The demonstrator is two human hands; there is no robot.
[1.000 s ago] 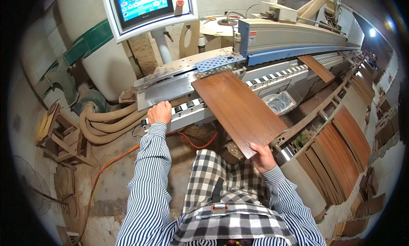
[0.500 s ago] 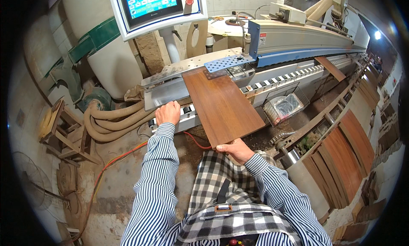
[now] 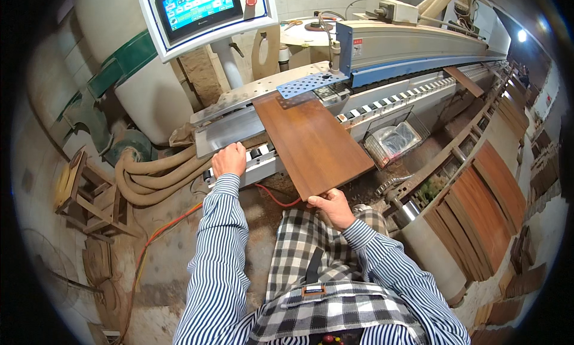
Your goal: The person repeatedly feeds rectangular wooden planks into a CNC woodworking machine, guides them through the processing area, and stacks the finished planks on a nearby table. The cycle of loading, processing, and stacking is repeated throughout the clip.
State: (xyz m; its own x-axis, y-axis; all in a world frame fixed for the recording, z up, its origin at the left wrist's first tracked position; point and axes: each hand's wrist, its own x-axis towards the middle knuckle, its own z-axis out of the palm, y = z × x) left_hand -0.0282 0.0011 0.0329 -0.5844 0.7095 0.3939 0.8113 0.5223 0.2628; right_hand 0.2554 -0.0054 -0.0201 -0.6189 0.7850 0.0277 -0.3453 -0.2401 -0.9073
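A brown wooden board [image 3: 314,145] lies slanted across the roller rail [image 3: 263,157] of a long machine, its far end reaching under a blue perforated plate [image 3: 311,85]. My right hand [image 3: 335,208] pinches the board's near left corner, thumb on top and fingers beneath. To the left of the board, my left hand [image 3: 229,160] is closed at the rail's end, beside a grey metal tray [image 3: 230,133]. Its fingertips are curled out of sight, so whatever they grip is hidden.
A control screen [image 3: 200,10] on a post stands at the back left. Thick ribbed hoses [image 3: 158,178] and a wooden stool [image 3: 89,195] are at left. A wire basket [image 3: 394,143] hangs beyond the board. Stacked boards [image 3: 478,210] lie on a conveyor at right; an orange cable [image 3: 161,228] crosses the floor.
The board has slid a little to the right along the machine, with my right hand still on its corner. My left hand stays at the rail's end. The whole view has shifted slightly.
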